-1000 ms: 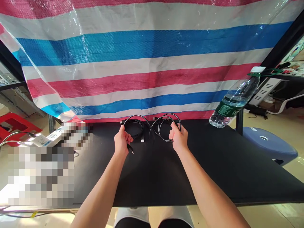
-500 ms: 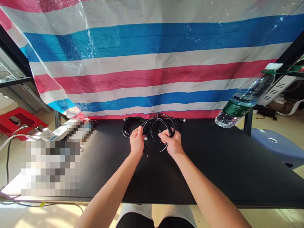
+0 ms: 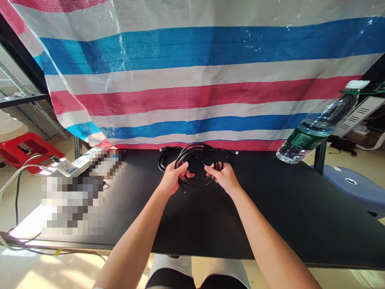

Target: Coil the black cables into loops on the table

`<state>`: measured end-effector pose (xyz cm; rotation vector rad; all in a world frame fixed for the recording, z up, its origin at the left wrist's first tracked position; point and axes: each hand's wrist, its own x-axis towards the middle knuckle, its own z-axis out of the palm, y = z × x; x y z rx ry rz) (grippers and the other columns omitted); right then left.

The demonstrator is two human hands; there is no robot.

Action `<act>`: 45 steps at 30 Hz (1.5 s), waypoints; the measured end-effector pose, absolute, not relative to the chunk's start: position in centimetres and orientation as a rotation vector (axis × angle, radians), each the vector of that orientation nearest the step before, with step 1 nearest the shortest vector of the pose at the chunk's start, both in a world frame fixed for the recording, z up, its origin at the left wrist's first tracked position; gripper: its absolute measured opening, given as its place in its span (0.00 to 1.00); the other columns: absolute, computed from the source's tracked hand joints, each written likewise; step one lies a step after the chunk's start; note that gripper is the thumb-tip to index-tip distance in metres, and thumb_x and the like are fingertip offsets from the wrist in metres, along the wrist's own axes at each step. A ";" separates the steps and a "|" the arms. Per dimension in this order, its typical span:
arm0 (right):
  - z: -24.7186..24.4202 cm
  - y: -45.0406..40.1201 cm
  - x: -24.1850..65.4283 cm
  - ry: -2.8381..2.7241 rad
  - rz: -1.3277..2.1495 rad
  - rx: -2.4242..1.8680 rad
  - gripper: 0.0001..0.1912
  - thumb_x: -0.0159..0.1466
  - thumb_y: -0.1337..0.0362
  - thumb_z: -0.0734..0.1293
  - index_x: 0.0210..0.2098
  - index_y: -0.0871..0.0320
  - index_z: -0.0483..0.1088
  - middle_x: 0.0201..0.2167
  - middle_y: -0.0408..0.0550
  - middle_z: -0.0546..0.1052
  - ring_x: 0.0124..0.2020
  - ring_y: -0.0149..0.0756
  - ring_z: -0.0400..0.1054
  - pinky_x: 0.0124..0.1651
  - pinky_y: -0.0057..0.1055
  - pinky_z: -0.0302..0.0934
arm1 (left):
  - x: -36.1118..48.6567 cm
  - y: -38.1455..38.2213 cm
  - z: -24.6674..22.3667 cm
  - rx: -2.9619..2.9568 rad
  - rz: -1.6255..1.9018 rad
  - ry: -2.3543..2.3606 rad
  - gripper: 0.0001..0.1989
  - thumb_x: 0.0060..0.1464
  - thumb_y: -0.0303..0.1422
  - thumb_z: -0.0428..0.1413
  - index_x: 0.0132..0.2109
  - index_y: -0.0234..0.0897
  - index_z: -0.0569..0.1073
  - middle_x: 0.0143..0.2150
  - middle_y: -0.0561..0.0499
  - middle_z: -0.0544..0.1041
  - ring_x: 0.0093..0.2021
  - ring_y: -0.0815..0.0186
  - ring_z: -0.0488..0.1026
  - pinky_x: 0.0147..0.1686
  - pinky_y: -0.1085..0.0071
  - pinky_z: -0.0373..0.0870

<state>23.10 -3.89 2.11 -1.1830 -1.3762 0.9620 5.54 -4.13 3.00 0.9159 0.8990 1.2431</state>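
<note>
Cable (image 3: 197, 184) forms loops over the counter (image 3: 204, 224), left hand (image 3: 172, 179) gripping one side, right hand (image 3: 225, 176) clamped on the other.

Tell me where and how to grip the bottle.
Probably best around the label, coming from the picture's left: the bottle has a broad, round body there, its cap tilts rightward, and the green band below may obstruct a higher grip.

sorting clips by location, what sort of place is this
Probably a makeshift indoor workstation: a black tabletop, a striped plastic sheet hung behind it, and a power strip at the left.
</note>
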 end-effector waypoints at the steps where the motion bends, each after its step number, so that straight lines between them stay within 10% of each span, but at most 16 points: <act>1: 2.1 -3.9 23.2 -1.409 1.000 -1.182 0.19 0.45 0.48 0.72 0.14 0.56 0.65 0.12 0.40 0.67 0.16 0.28 0.57 0.20 0.28 0.53 | 5.1 -4.1 3.0 1.022 1.260 0.948 0.17 0.39 0.35 0.67 0.21 0.36 0.66 0.14 0.58 0.64 0.19 0.69 0.69 0.25 0.72 0.70; 6: 2.1 -4.2 23.0 -1.450 1.124 -1.154 0.19 0.42 0.50 0.74 0.17 0.57 0.66 0.14 0.37 0.66 0.14 0.26 0.56 0.16 0.26 0.51 | 3.9 -4.1 2.9 1.341 1.327 1.114 0.13 0.39 0.33 0.65 0.20 0.37 0.68 0.13 0.58 0.64 0.18 0.70 0.67 0.18 0.78 0.59; 23: 0.3 -4.3 20.3 -1.349 0.989 -1.233 0.31 0.48 0.32 0.63 0.13 0.54 0.60 0.08 0.40 0.63 0.10 0.32 0.60 0.15 0.29 0.55 | 5.8 -3.9 2.4 0.588 1.277 0.966 0.28 0.36 0.43 0.68 0.16 0.40 0.55 0.11 0.61 0.54 0.12 0.75 0.57 0.17 0.71 0.72; 37: 1.0 -3.0 17.1 -1.866 0.248 -1.941 0.12 0.65 0.59 0.60 0.33 0.60 0.70 0.30 0.59 0.78 0.34 0.47 0.76 0.33 0.32 0.62 | 3.5 -2.2 2.3 0.409 1.557 1.005 0.29 0.35 0.39 0.71 0.21 0.39 0.54 0.14 0.66 0.48 0.13 0.81 0.49 0.11 0.81 0.51; 45: 4.3 1.3 14.1 -2.066 0.303 -2.086 0.21 0.68 0.64 0.53 0.45 0.65 0.75 0.43 0.66 0.79 0.45 0.46 0.75 0.41 0.33 0.64 | 1.7 0.1 1.0 0.464 1.749 1.084 0.24 0.39 0.23 0.66 0.43 0.40 0.68 0.29 0.57 0.75 0.28 0.72 0.73 0.30 0.77 0.70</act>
